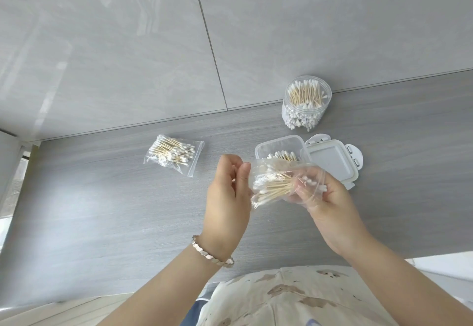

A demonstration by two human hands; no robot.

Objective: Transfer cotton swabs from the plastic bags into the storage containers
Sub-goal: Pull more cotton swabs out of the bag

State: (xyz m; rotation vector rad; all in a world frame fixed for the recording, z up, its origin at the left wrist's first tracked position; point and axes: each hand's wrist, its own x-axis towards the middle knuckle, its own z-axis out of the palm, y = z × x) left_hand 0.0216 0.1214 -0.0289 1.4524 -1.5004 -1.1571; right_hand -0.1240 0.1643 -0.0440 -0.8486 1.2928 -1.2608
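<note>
As left hand (227,195) and right hand (332,200) grip opposite edges of the bag (268,184), it hangs just before the box (277,140) at its near rim.

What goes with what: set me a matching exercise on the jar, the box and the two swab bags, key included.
1 round jar
2 square box
3 flat bag
4 crumpled bag

A gripped by left hand and right hand
B open, lid beside it
C lying at the left on the counter
D standing nearest the wall

Pairs: 1-D, 2-B, 3-C, 4-A
</note>
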